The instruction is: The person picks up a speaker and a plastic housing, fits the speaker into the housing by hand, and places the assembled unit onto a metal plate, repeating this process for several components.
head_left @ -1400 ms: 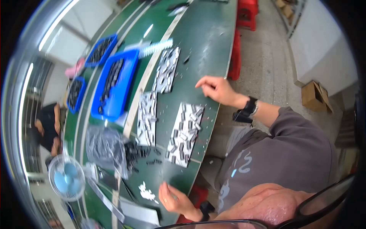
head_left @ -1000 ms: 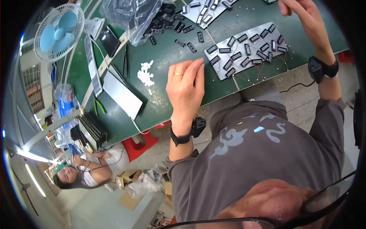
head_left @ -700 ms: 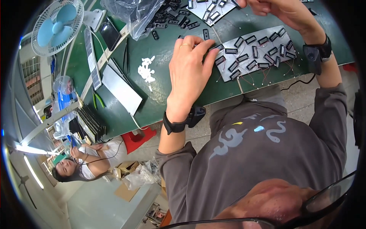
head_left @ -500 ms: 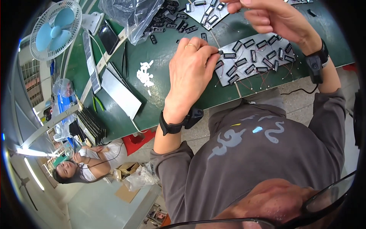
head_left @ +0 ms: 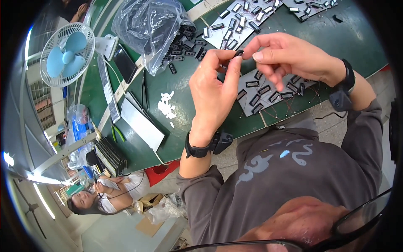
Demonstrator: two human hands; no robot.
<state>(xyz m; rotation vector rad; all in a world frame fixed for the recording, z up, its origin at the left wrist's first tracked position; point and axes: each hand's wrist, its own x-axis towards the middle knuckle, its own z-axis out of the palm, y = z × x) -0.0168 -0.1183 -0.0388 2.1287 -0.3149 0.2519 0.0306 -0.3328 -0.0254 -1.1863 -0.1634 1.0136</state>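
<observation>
Left hand (head_left: 214, 90) and right hand (head_left: 289, 54) met above the green bench (head_left: 357, 38), both pinching one small black part (head_left: 239, 53) between fingertips. Grey board (head_left: 273, 90) of similar parts lay at 5 o'clock below them, plastic bag (head_left: 151, 25) at 10 o'clock.

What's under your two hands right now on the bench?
Under the left hand and right hand, which pinch a small black part, lies a grey board carrying rows of small black parts on the green table. The hands cover the board's middle.
</observation>
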